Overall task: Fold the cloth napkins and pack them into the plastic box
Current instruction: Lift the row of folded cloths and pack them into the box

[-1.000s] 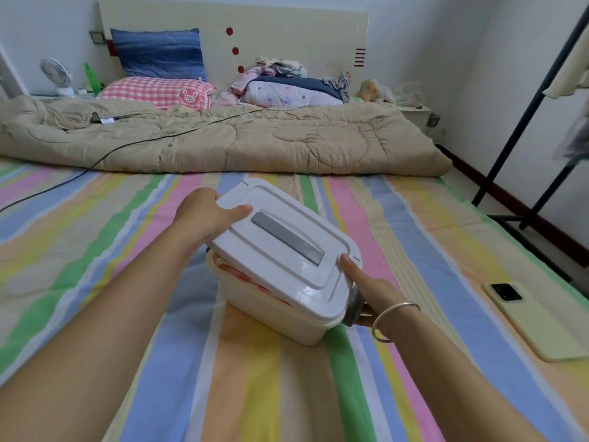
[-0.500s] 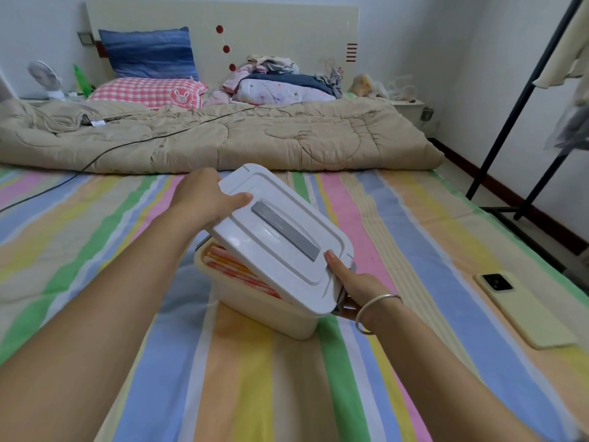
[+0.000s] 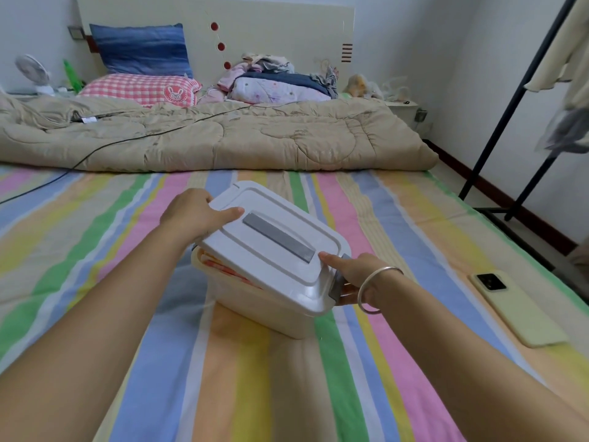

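A cream plastic box (image 3: 255, 309) stands on the striped bed sheet in the middle of the view. Its white lid (image 3: 274, 247), with a grey handle strip, lies on top but tilted, raised at the near left side. Folded napkins (image 3: 223, 269) in orange and pink show in the gap under the lid. My left hand (image 3: 194, 215) grips the lid's far left corner, thumb on top. My right hand (image 3: 353, 275), a silver bangle on its wrist, holds the lid's near right end by the grey side clasp, thumb on top.
A phone in a pale yellow case (image 3: 516, 307) lies on the sheet to the right. A beige quilt (image 3: 223, 138) with a black cable across it spans the bed beyond the box, pillows and folded clothes behind. A black clothes rack (image 3: 497, 129) stands right of the bed.
The lid stays tilted over the box with both hands on it. My left thumb has slid further onto the lid's top. The view has shifted slightly.
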`<state>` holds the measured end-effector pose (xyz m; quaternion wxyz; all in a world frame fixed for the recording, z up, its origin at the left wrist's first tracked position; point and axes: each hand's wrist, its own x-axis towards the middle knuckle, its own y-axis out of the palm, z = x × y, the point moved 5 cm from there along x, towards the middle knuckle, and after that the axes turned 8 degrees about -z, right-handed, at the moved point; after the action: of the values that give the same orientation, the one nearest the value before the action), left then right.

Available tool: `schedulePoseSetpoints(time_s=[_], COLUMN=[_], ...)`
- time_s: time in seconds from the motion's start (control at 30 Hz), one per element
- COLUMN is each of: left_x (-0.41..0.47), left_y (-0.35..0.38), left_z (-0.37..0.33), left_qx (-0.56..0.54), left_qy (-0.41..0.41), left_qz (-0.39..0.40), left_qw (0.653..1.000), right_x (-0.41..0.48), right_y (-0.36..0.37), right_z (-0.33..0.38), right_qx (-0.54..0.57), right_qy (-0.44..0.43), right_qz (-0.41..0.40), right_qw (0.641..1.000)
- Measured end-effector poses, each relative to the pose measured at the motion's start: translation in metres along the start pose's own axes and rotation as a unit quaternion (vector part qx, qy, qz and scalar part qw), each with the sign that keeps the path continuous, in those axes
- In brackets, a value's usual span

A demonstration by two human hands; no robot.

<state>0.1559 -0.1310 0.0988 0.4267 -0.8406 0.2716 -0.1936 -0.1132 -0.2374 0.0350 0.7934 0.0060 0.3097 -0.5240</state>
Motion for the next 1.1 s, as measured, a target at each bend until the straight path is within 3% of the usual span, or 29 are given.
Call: schedulePoseSetpoints(time_s=[0.1,0.23,0.33,0.43,0.5,0.57,0.67,0.77,0.87,1.1], left_x=[0.0,-0.013,-0.02,-0.03,-0.036,-0.042,-0.048,-0.047,-0.045,-0.04], left_y=[0.002,0.017,0.025,0.03,0.033,0.035,0.036,0.038,0.045,0.067], left_z=[0.014,0.032,0.037,0.039,0.042,0.045,0.046,0.05,0.057,0.071], left_qx=[-0.043,-0.102,-0.165,-0.154,-0.151,-0.152,-0.162,-0.169,-0.168,-0.192], left_qy=[-0.067,-0.188,-0.215,-0.211,-0.211,-0.215,-0.225,-0.236,-0.241,-0.234], left_qz=[0.056,0.203,0.227,0.247,0.248,0.241,0.228,0.219,0.208,0.151], left_qw=[0.995,0.956,0.936,0.933,0.933,0.934,0.933,0.932,0.933,0.941], right_x=[-0.001,0.0,0.003,0.008,0.015,0.022,0.021,0.033,0.043,0.061], right_y=[0.001,-0.001,-0.007,-0.018,-0.021,-0.012,0.042,0.093,0.103,0.107], right_z=[0.0,0.005,0.008,0.009,0.017,0.041,0.085,0.096,0.088,0.077], right_qx=[-0.011,-0.034,-0.067,-0.124,-0.226,-0.337,-0.362,-0.43,-0.467,-0.467], right_qy=[-0.003,-0.012,-0.015,-0.017,-0.06,-0.174,-0.32,-0.281,-0.26,-0.316], right_qz=[-0.004,-0.012,-0.021,-0.009,-0.026,-0.103,-0.117,-0.1,-0.152,-0.205], right_qw=[1.0,0.999,0.997,0.992,0.972,0.92,0.867,0.852,0.831,0.8])
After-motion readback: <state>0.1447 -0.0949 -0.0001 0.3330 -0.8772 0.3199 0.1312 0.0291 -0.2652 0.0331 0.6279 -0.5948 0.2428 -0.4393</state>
